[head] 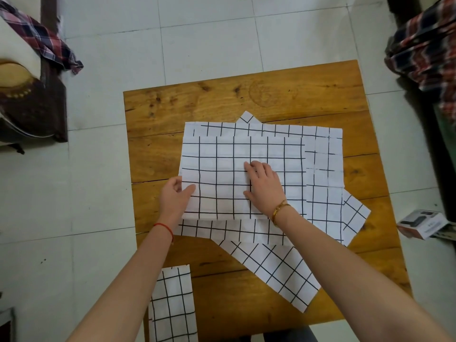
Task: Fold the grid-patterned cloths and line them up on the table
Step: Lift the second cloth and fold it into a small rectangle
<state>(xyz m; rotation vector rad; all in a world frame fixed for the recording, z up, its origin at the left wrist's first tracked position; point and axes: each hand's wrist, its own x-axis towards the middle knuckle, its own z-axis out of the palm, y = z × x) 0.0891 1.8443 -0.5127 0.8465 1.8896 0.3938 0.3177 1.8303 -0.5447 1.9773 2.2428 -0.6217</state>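
Note:
Several white cloths with a black grid lie stacked in the middle of the wooden table (pixel 246 95). The top cloth (pixel 222 156) lies flat over the pile. My left hand (pixel 176 193) pinches the left edge of this top cloth between thumb and fingers. My right hand (pixel 264 183) rests palm down on its middle with the fingers spread. Another cloth (pixel 276 270) sticks out slantwise from under the pile toward the near right. A folded grid cloth (pixel 172 304) lies as a narrow strip at the table's near left edge.
Pale floor tiles surround the table. A plaid cloth (pixel 42 38) hangs off furniture at the far left, and more plaid fabric (pixel 424 50) is piled at the far right. A small box (pixel 422 223) sits on the floor by the table's right edge.

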